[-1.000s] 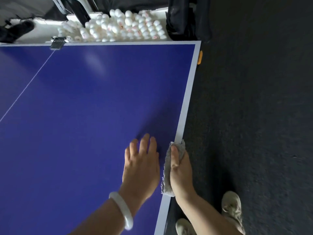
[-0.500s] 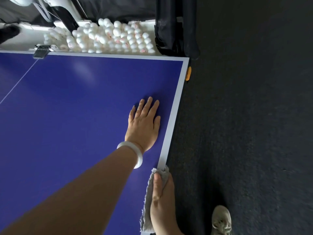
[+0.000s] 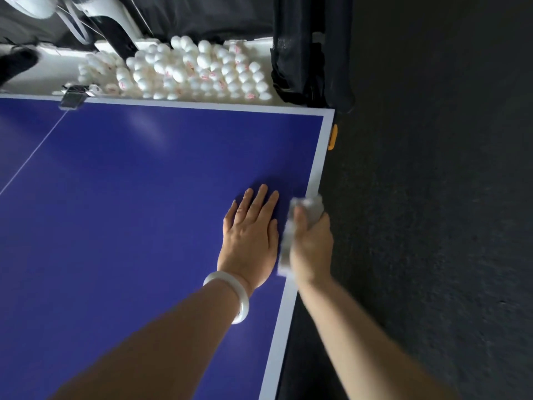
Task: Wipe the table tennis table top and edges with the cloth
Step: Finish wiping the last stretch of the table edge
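Observation:
The blue table tennis table (image 3: 129, 215) fills the left of the view, with a white border along its right side. My left hand (image 3: 249, 238) lies flat on the top near that border, fingers straight, a white bangle on the wrist. My right hand (image 3: 313, 246) grips a grey-white cloth (image 3: 305, 207) wrapped over the table's right edge, thumb on top and fingers hidden down the side. The cloth is blurred.
A white tray (image 3: 37, 85) holding several white balls (image 3: 196, 73) sits beyond the far edge. A metal clamp (image 3: 73, 96) sits on that edge. An orange tab (image 3: 333, 137) sticks out near the far right corner. Dark fabric (image 3: 305, 50) hangs past the corner. Dark carpet (image 3: 432, 197) lies to the right.
My right hand has slid the cloth forward along the right edge, from behind my left wrist to level with my left fingers. My left hand stays flat on the top.

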{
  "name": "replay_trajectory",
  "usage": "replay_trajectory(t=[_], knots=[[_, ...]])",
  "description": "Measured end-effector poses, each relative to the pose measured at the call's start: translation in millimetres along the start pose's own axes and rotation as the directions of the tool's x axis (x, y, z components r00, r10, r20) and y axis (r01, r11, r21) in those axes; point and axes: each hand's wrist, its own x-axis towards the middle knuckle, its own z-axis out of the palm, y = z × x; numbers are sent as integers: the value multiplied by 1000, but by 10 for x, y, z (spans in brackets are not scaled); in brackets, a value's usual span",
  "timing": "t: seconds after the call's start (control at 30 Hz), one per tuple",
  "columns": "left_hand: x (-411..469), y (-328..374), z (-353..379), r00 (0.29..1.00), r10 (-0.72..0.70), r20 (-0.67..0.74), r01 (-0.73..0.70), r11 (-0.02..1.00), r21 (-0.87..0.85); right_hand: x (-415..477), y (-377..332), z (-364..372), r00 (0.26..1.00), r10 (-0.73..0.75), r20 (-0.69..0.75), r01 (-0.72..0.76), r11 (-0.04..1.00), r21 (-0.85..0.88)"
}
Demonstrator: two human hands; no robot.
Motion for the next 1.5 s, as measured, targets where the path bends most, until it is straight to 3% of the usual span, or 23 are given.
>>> replay_trajectory(t=[0.07, 0.13, 0.43, 0.57, 0.8, 0.97, 1.2, 1.4, 1.5], knots=[[-3, -10, 4, 1000, 1, 12, -2, 1000, 25, -399, 117, -24, 993, -108, 43, 107, 994, 13], [-2, -13, 4, 1000, 4, 23, -5, 999, 40, -418, 120, -20, 994, -90, 64, 88, 995, 37], [14, 0, 22, 999, 3, 37, -4, 1000, 25, 1825, -772, 258, 987, 153, 41, -143, 973, -183], [-4, -12, 17, 999, 2, 43, -4, 999, 42, 1532, -576, 227, 998, 70, 3, -66, 957, -283], [-7, 7, -15, 997, -16, 77, 10, 997, 77, 1471, -564, 247, 989, 143, 30, -123, 922, -368], [-14, 22, -20, 996, -22, 87, 16, 998, 65, 1507, -693, 216, 990, 138, 24, -122, 935, -334], [-6, 22, -40, 997, -19, 80, 14, 998, 60, 499, -151, 74, 992, 118, 48, -112, 988, -106], [-9, 21, -4, 998, -16, 66, 12, 998, 60, 1275, -575, 130, 978, 191, 88, -175, 971, -163], [-9, 11, -4, 998, -14, 62, 11, 999, 49, 1390, -714, 188, 985, 157, 68, -144, 975, -171]])
